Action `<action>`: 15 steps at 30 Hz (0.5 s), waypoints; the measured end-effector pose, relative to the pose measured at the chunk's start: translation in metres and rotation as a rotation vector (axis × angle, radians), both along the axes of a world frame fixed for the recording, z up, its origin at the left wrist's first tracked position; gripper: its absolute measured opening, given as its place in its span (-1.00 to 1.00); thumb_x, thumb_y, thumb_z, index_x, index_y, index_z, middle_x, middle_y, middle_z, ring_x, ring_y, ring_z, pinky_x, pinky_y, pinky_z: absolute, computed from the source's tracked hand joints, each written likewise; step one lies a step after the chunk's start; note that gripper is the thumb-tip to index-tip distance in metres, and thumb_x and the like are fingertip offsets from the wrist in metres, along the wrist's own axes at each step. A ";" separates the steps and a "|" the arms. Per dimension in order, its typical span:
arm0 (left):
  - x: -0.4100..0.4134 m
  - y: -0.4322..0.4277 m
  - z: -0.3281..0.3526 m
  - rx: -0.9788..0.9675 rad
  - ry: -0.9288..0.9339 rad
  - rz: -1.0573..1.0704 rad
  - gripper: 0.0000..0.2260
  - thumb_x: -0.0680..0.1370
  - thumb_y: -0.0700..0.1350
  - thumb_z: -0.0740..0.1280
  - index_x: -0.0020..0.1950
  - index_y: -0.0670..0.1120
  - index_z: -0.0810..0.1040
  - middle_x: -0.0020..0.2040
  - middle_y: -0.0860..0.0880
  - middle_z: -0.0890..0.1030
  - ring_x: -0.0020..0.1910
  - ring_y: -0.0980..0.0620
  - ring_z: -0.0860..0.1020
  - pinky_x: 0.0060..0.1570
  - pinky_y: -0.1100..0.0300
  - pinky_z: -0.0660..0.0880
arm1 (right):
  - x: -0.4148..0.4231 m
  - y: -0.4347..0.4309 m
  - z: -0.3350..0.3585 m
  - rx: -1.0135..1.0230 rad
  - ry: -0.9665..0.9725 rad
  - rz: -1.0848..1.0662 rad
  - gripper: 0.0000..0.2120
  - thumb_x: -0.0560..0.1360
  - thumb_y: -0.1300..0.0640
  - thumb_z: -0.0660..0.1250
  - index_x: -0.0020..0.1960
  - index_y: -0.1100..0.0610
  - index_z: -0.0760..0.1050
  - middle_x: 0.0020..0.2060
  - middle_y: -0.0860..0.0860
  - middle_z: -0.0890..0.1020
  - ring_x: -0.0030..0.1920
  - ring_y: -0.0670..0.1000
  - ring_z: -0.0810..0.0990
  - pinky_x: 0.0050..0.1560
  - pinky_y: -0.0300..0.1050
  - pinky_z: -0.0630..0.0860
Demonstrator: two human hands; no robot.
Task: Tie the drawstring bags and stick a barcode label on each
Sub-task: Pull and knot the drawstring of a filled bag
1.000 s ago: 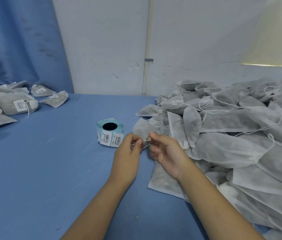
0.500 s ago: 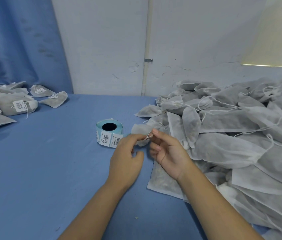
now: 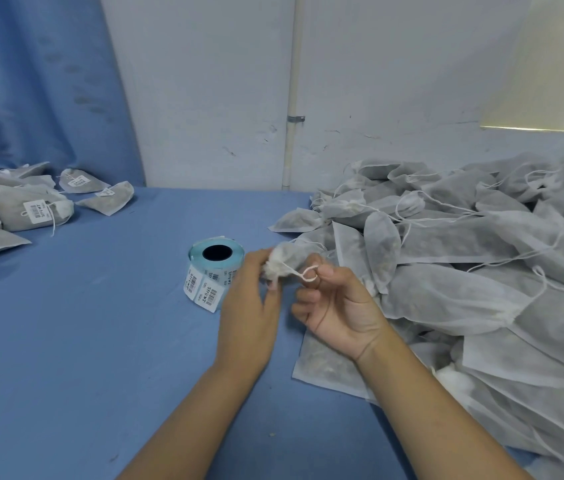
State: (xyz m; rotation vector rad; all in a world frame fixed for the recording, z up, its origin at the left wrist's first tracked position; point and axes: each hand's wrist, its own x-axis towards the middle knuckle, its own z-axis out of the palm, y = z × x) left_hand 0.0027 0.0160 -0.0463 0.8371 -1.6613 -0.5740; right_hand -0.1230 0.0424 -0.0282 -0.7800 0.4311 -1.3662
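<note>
1. Drawstring bag [image 3: 292, 254] is pinched at its gathered neck by left hand [image 3: 249, 313], at that hand's 1 o'clock.
2. Drawstring loop [image 3: 308, 273] is held in curled fingers of right hand [image 3: 342, 310]; the string runs 9-to-3 between hands.
3. Label roll [image 3: 216, 263] is sited at 10 o'clock of left hand, the nearer hand.

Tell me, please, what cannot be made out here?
Head view:
Label roll print: too small to read.
Knot in the string of the bag: behind the left hand and right hand.
Pile of bags: cut off by right edge.
Labelled bags: cut off by left edge.
</note>
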 end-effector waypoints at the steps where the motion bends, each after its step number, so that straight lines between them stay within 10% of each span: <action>1: -0.002 0.002 0.006 0.010 0.094 0.006 -0.76 0.57 -0.21 0.24 0.02 0.15 0.37 -0.08 0.34 0.50 -0.09 0.33 0.46 -0.10 0.54 0.32 | 0.001 0.000 0.001 0.006 -0.002 -0.013 -0.69 0.04 0.13 0.66 -0.35 0.04 0.56 -0.40 -0.09 0.60 -0.49 -0.15 0.49 -0.44 -0.34 0.40; 8: -0.001 -0.005 0.022 0.070 0.447 0.074 -0.65 0.60 -0.28 0.16 0.07 0.22 0.33 0.06 -0.15 0.55 -0.07 0.01 0.55 -0.06 0.21 0.49 | 0.008 -0.007 0.009 0.156 0.011 -0.385 -0.88 0.27 0.19 0.38 -0.21 0.08 0.50 -0.30 -0.04 0.61 -0.39 -0.14 0.53 -0.44 -0.36 0.40; 15: 0.002 -0.012 0.023 0.145 0.504 0.094 -0.75 0.62 -0.26 0.15 0.14 0.04 0.49 0.10 0.03 0.56 0.12 -0.06 0.55 0.12 -0.19 0.50 | 0.019 -0.009 0.008 0.145 0.247 -0.506 -0.87 0.44 0.24 0.39 -0.23 0.06 0.54 -0.24 -0.08 0.63 -0.16 -0.12 0.59 -0.22 -0.31 0.52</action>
